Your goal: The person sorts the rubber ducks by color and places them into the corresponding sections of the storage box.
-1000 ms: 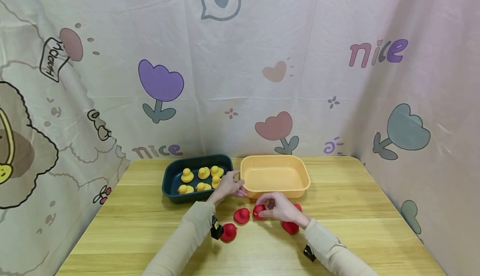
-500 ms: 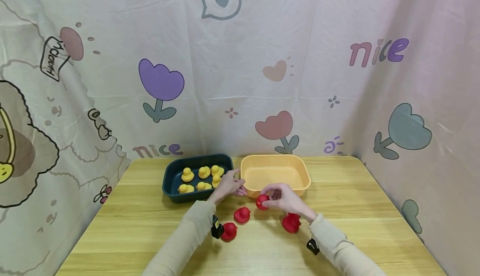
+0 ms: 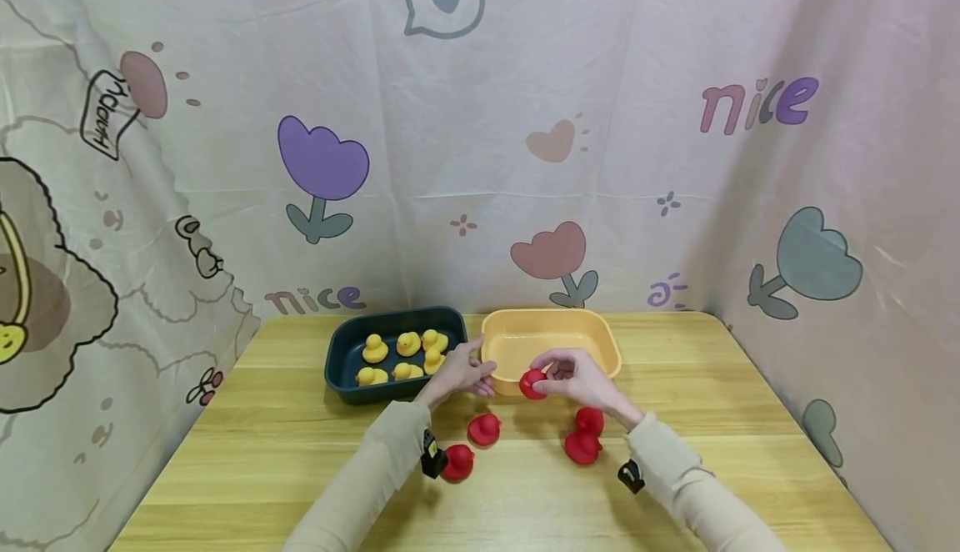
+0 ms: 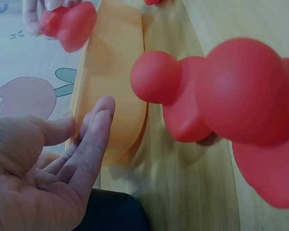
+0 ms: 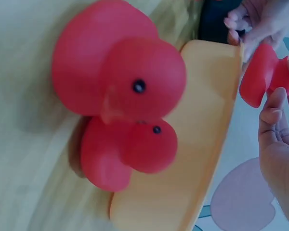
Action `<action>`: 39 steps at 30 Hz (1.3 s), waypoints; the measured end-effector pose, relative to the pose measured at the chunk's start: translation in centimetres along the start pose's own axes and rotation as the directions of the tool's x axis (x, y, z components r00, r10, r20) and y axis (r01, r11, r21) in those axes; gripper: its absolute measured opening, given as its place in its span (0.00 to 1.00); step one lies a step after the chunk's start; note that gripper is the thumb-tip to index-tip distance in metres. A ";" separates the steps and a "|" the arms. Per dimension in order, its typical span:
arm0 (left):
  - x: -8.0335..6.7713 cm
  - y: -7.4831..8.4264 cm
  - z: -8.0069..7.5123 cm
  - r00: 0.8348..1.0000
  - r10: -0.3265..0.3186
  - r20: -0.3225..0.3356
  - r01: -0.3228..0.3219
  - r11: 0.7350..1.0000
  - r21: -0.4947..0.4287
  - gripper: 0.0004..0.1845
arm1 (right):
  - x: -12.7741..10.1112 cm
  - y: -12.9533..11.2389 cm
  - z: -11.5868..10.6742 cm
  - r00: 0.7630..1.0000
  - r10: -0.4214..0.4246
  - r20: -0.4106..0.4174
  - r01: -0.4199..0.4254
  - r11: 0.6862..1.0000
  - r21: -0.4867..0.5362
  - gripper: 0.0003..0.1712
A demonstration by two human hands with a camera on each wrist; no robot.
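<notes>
My right hand (image 3: 573, 374) pinches a red rubber duck (image 3: 533, 383) in the air at the near rim of the orange tray (image 3: 611, 348); the same held duck (image 5: 265, 74) shows in the right wrist view and the held duck (image 4: 70, 24) in the left wrist view. My left hand (image 3: 459, 370) rests with straight fingers (image 4: 94, 139) against the orange tray's left corner (image 4: 111, 96), holding nothing. Several red ducks lie on the table: one duck (image 3: 483, 429), one duck (image 3: 457, 463) by my left wrist, and two ducks (image 3: 586, 438) touching each other.
A dark blue tray (image 3: 341, 373) left of the orange one holds several yellow ducks (image 3: 406, 353). The wooden table (image 3: 247, 469) is enclosed by patterned cloth walls at the back and both sides. The orange tray holds nothing.
My right hand has lifted one red duck off the table and carried it back toward the orange tray's near rim. The left hand has stayed in place.
</notes>
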State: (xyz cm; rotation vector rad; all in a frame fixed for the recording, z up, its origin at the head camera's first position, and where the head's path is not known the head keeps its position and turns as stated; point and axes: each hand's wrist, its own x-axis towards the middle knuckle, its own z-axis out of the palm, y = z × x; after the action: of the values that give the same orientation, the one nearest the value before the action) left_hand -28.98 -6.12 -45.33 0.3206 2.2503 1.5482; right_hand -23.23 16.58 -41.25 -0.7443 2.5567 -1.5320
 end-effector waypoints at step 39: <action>0.4 -0.2 0.3 1.000 0.006 0.002 -0.006 1.000 0.009 0.37 | 10.2 5.1 -2.3 0.982 0.170 -0.081 -0.179 0.975 -0.134 0.16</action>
State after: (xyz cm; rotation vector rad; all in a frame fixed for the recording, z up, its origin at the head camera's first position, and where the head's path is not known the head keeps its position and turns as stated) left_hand -29.23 -5.77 -45.72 0.3320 2.2574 1.5399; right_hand -34.81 15.95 -42.56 -0.4695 2.7197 -1.3596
